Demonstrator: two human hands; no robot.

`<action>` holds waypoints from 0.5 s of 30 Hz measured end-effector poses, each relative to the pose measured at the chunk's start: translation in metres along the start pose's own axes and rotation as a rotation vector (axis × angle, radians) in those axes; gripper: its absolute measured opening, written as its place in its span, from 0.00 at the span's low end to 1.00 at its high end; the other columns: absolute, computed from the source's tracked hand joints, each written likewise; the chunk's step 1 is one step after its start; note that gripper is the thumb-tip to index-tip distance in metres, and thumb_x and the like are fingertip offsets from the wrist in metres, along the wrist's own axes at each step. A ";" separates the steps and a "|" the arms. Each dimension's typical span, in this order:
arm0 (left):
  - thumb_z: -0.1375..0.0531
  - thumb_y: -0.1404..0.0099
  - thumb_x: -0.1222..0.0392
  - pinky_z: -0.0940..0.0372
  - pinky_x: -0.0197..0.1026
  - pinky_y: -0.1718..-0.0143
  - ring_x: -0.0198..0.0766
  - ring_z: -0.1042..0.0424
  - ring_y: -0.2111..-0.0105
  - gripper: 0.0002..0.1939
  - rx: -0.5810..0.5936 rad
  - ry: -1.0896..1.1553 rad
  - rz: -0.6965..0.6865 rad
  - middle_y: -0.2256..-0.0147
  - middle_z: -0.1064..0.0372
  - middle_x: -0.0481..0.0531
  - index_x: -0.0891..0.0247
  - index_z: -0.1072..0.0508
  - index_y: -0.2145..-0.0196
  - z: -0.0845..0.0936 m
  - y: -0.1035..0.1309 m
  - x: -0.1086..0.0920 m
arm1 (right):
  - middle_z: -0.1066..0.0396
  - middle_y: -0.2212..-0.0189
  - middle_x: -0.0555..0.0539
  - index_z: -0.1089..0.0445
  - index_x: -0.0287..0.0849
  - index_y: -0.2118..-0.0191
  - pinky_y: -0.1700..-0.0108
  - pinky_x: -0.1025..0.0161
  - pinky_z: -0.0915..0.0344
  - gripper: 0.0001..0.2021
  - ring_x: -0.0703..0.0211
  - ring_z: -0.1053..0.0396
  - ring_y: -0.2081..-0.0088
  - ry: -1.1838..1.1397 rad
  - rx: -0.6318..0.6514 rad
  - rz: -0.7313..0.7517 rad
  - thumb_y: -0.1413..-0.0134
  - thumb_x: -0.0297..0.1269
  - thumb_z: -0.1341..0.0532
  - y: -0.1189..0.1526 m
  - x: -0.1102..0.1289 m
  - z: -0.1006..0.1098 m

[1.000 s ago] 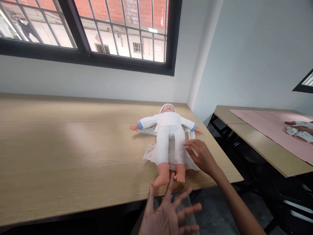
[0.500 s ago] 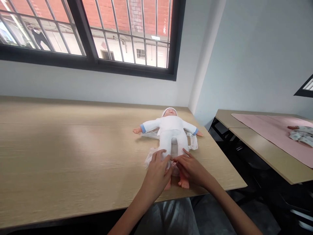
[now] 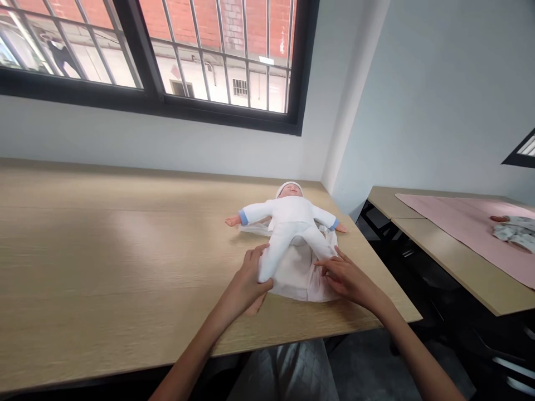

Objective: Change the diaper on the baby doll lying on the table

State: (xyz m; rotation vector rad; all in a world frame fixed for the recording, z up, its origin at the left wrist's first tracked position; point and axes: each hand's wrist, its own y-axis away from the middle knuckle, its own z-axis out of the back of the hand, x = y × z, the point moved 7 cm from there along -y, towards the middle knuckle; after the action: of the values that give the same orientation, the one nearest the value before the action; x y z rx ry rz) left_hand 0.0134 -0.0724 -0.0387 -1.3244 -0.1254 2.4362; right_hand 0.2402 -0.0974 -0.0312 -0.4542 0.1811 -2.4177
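A baby doll in white clothes with blue cuffs and a white cap lies on its back, arms out and legs spread apart. My left hand is wrapped round its lower leg on the left, with the bare foot showing below. Over the other lower leg, my right hand has its fingers curled round the trouser leg; the foot there is hidden. Beneath the doll, a thin white garment is spread out, showing between the legs.
The doll lies near the right end of a wooden table, whose front edge is by my lap. A second table at the right bears a pink cloth and patterned clothing. A barred window is behind.
My hands have moved apart, left and right, and the doll's legs have spread with them. More of the garment beneath now shows between the legs.
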 end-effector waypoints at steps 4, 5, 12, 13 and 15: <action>0.41 0.49 0.63 0.38 0.51 0.47 0.51 0.36 0.47 0.34 0.088 0.181 0.030 0.48 0.38 0.60 0.62 0.43 0.44 0.003 -0.003 -0.001 | 0.27 0.59 0.48 0.35 0.46 0.45 0.33 0.38 0.65 0.29 0.55 0.31 0.52 0.035 -0.002 0.018 0.53 0.18 0.48 0.003 0.001 -0.002; 0.41 0.49 0.63 0.38 0.51 0.47 0.50 0.35 0.47 0.34 0.103 0.215 0.040 0.47 0.37 0.60 0.62 0.44 0.44 0.002 -0.003 -0.003 | 0.27 0.59 0.48 0.34 0.46 0.45 0.33 0.38 0.66 0.28 0.55 0.31 0.52 0.036 -0.005 0.020 0.52 0.18 0.47 0.003 0.002 -0.002; 0.40 0.48 0.60 0.38 0.52 0.48 0.50 0.35 0.48 0.35 0.125 0.303 0.110 0.49 0.37 0.58 0.60 0.48 0.44 -0.005 -0.001 -0.008 | 0.28 0.64 0.48 0.27 0.47 0.55 0.34 0.42 0.62 0.15 0.55 0.32 0.53 0.068 -0.027 0.015 0.46 0.27 0.42 -0.002 0.012 -0.008; 0.40 0.48 0.60 0.37 0.52 0.48 0.49 0.34 0.48 0.35 0.119 0.307 0.119 0.49 0.37 0.57 0.59 0.48 0.44 -0.005 -0.001 -0.008 | 0.28 0.64 0.48 0.26 0.47 0.57 0.34 0.43 0.61 0.14 0.55 0.32 0.54 0.085 -0.037 0.011 0.46 0.27 0.43 -0.003 0.012 -0.009; 0.39 0.48 0.60 0.37 0.52 0.49 0.49 0.34 0.49 0.34 0.114 0.325 0.138 0.50 0.37 0.56 0.58 0.48 0.44 -0.005 0.000 -0.006 | 0.27 0.63 0.48 0.25 0.48 0.59 0.33 0.44 0.62 0.14 0.56 0.32 0.53 0.103 -0.050 0.007 0.46 0.26 0.44 -0.004 0.014 -0.010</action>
State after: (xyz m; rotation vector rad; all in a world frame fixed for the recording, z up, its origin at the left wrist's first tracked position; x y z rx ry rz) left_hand 0.0202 -0.0748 -0.0367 -1.7005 0.1917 2.2578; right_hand 0.2243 -0.1031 -0.0358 -0.3505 0.2878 -2.4356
